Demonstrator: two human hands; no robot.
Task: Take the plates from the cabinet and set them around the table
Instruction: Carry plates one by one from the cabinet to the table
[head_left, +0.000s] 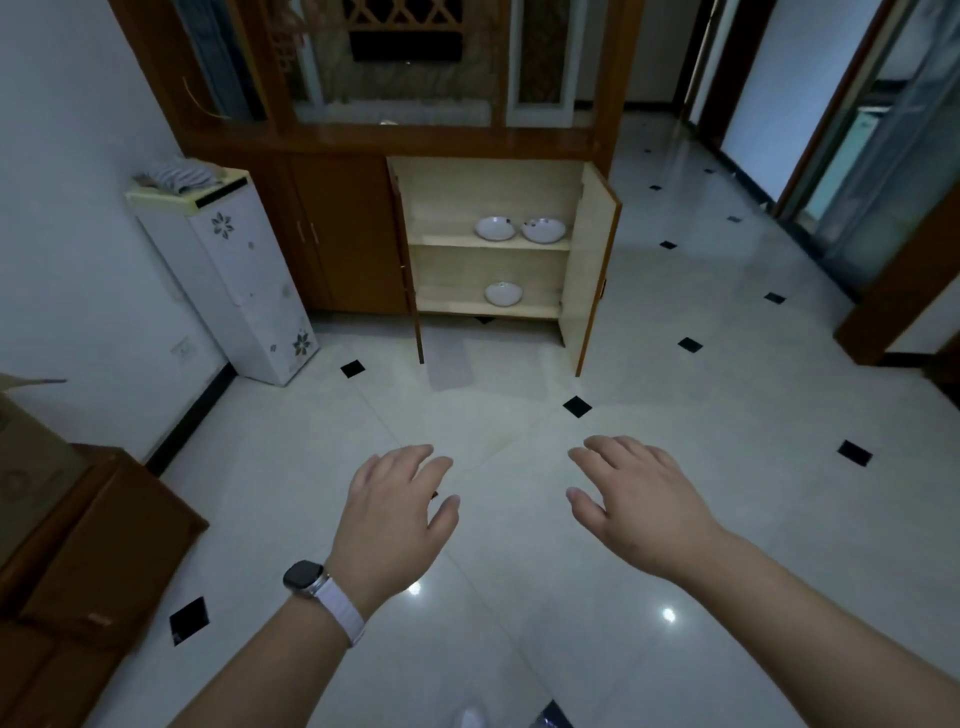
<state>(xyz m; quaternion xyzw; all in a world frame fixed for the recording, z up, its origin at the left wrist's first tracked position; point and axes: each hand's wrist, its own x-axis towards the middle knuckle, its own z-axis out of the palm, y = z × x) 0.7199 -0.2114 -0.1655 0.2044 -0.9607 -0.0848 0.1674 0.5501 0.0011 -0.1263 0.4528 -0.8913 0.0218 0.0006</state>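
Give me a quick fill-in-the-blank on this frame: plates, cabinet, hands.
1. The cabinet has both doors ____.
2. Its upper shelf holds ____ plates, left one, right one.
3. The lower shelf holds ____ plate.
4. The watch is on the ____ wrist; the left hand and right hand are empty.

Answers: open; two; one; left

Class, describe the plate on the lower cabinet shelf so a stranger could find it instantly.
Find the brown wall cabinet with its lower doors open. Inside are two pale shelves; the plate lies on the bottom one. It sits alone, whereas two plates share the shelf above.
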